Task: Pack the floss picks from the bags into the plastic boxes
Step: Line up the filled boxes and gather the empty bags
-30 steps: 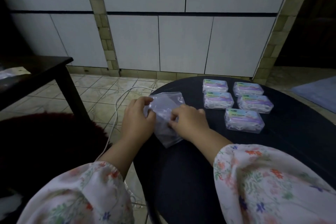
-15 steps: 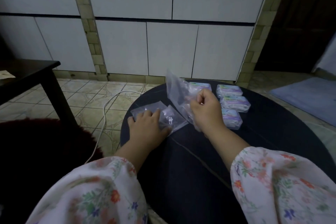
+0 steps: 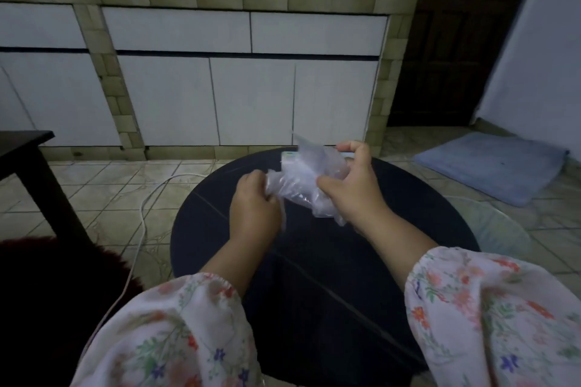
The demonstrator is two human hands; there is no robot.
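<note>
Both my hands hold crumpled clear plastic bags [image 3: 306, 181] in the air above the round black table [image 3: 314, 276]. My left hand [image 3: 253, 204] grips the bags' left end with curled fingers. My right hand [image 3: 353, 185] grips their right side, thumb on top. Behind the bags, only a corner of one plastic floss box [image 3: 287, 155] peeks out; the other boxes are hidden by the bags and my right hand. Whether any floss picks are inside the bags cannot be made out.
A white cable [image 3: 147, 201] runs over the tiled floor to the table's left. A dark side table [image 3: 28, 151] stands at far left. A blue mat [image 3: 493, 166] lies on the floor at right. White cabinets [image 3: 251, 97] line the wall behind.
My left hand has lifted its bag off the table and joined the right hand's raised bag; both hands now bunch the bags together. The camera has tilted upward.
</note>
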